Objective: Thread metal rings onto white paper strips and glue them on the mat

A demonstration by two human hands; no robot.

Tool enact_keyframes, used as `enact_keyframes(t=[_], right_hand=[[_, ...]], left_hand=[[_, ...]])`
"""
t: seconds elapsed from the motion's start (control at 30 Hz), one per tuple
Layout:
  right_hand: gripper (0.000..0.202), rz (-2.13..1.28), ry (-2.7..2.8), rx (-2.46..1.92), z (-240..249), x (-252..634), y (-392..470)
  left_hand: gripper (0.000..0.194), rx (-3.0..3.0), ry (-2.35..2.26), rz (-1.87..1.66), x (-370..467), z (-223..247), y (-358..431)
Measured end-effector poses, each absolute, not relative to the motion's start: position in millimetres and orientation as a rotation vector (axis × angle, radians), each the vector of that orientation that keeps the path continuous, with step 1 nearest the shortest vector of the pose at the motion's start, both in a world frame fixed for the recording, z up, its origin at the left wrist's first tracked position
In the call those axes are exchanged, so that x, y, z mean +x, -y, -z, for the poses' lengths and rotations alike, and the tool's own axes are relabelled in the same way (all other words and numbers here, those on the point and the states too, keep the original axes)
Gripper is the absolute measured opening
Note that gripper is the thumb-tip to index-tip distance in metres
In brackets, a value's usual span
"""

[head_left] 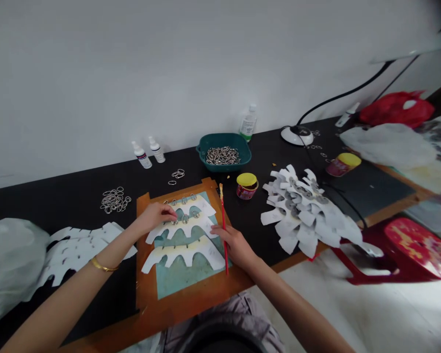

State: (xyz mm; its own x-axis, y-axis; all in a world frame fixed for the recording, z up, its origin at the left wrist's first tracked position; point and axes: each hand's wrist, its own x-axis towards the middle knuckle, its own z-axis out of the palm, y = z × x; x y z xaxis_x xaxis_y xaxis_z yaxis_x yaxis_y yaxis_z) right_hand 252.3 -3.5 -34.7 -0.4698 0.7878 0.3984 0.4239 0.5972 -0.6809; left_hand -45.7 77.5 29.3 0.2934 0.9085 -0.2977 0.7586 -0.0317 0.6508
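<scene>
My left hand point(158, 217) is closed in a pinch at the middle white cut-out strip point(185, 228), over a small metal ring at its left part. My right hand point(235, 242) holds a red brush point(224, 220) upright, its fingertips touching the right end of that strip. More rings stand along the middle strip and along the upper strip point(206, 206) behind it. The front strip point(183, 255) has small dark slits and no rings. All three strips lie on a blue-green sheet point(169, 289) on an orange-brown edged board point(183, 305).
Behind the board are a green basin point(224, 139) of metal rings and a yellow-topped tin point(247, 186). Loose rings point(114, 200) and stacked strips point(81, 247) lie left. A pile of ringed strips point(305, 211), a lamp base point(297, 135) and a red stool point(419, 245) are right.
</scene>
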Motion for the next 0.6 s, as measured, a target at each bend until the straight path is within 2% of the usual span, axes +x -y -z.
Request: enact_keyframes(t=[0.43, 0.6], right_hand=[[0.033, -0.664, 2.112, -0.954, 36.2, 253.2, 3.4], [0.035, -0.655, 2.115, -0.952, 37.7, 253.2, 3.3]], left_hand=[[0.012, 1.974, -1.262, -0.114, -42.2, -21.7, -101.6], [0.018, 2.06, -1.288, -0.188, -44.2, -27.9, -95.9]])
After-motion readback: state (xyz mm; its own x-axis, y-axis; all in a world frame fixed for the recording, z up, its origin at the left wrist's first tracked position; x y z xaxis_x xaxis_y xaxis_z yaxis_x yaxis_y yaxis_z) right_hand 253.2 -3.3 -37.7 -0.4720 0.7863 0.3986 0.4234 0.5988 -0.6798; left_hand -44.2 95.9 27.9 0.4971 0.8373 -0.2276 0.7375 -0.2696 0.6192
